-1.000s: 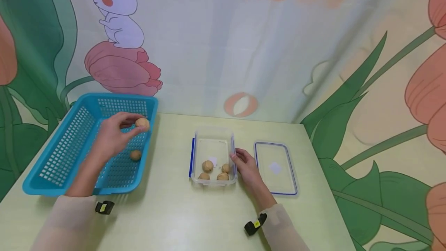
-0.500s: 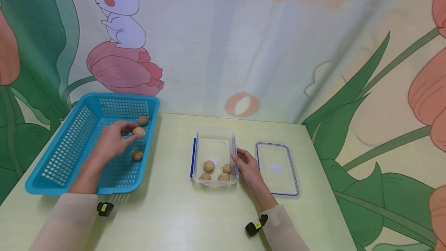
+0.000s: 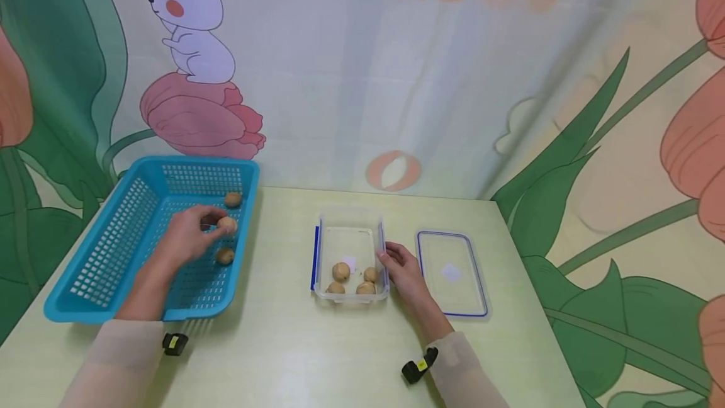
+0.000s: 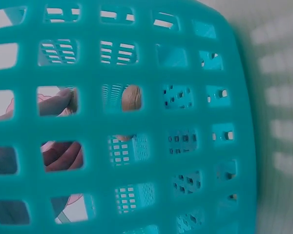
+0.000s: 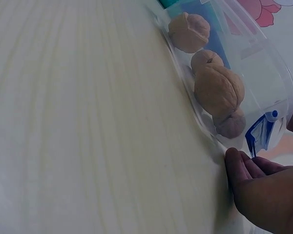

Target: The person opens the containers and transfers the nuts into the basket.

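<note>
My left hand [image 3: 189,235] reaches into the blue plastic basket [image 3: 243,250] on the left. Between its thumb and fingers it pinches a walnut [image 3: 227,225]. Two other walnuts lie on the basket floor, a far walnut [image 3: 233,199] and a nearer walnut [image 3: 224,255]. The left wrist view sees that hand [image 4: 63,158] only through the basket's mesh. At the table's middle, my right hand [image 3: 404,269] grips the right wall of a clear plastic box [image 3: 349,298], thumb at its rim. Inside the box, several walnuts [image 3: 341,271] sit at its near end.
A clear lid with a blue seal [image 3: 452,274] lies flat on the table, right of the box. A blue locking flap [image 3: 314,258] sticks out on the box's left side. The pale table [image 3: 277,345] ends at a printed curtain [image 3: 317,112] behind.
My left hand has moved down and toward me inside the basket with the walnut. The far walnut in the basket has come into view. My right hand has stayed on the box.
</note>
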Available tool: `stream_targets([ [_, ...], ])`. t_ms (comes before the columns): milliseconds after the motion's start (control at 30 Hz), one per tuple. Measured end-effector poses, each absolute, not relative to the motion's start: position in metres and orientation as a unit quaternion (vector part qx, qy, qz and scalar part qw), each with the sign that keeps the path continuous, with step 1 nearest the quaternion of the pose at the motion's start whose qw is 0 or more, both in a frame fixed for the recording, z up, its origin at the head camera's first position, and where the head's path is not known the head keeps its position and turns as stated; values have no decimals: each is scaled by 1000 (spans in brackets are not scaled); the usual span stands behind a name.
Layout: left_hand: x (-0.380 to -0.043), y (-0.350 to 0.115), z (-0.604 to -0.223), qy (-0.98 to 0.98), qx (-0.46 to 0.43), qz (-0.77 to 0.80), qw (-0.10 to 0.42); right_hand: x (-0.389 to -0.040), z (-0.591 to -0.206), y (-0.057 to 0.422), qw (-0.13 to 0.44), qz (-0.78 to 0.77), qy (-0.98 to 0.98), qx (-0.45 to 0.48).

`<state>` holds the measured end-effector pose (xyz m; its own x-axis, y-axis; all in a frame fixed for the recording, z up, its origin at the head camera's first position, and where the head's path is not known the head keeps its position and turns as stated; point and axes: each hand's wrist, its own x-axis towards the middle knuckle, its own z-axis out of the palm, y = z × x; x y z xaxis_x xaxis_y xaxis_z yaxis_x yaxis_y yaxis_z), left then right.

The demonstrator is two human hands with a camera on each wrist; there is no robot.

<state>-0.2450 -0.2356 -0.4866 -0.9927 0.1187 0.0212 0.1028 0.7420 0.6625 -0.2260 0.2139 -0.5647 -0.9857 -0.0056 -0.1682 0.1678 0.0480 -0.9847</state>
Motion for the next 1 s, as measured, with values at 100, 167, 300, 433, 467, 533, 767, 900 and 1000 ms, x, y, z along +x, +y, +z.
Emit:
stream_targets([
  [100, -246, -236, -487, 933, 61, 354, 15, -225, -564, 213, 64, -689, 719, 61],
  [167, -246, -236, -487, 934, 62, 352, 12, -225, -564, 213, 62, -690, 718, 63],
  [300, -246, -234, -482, 935, 63, 350, -5, -225, -564, 212, 64, -692, 716, 62],
  [433, -241, -229, -472, 936, 76, 342, -26, -224, -565, 212, 71, -688, 720, 61],
  [467, -240, -226, -468, 937, 82, 338, -31, -224, -565, 212, 71, -687, 721, 63],
  [533, -235, -219, -459, 937, 93, 334, -39, -224, -564, 212, 69, -685, 723, 63],
  [767, -223, -178, -426, 927, 145, 342, -49, -224, -562, 213, 67, -680, 728, 59],
  [900, -220, -148, -417, 923, 173, 340, -56, -225, -563, 212, 69, -687, 721, 59],
  [1000, -220, -125, -415, 914, 201, 347, -57, -226, -564, 212, 64, -690, 718, 57],
])
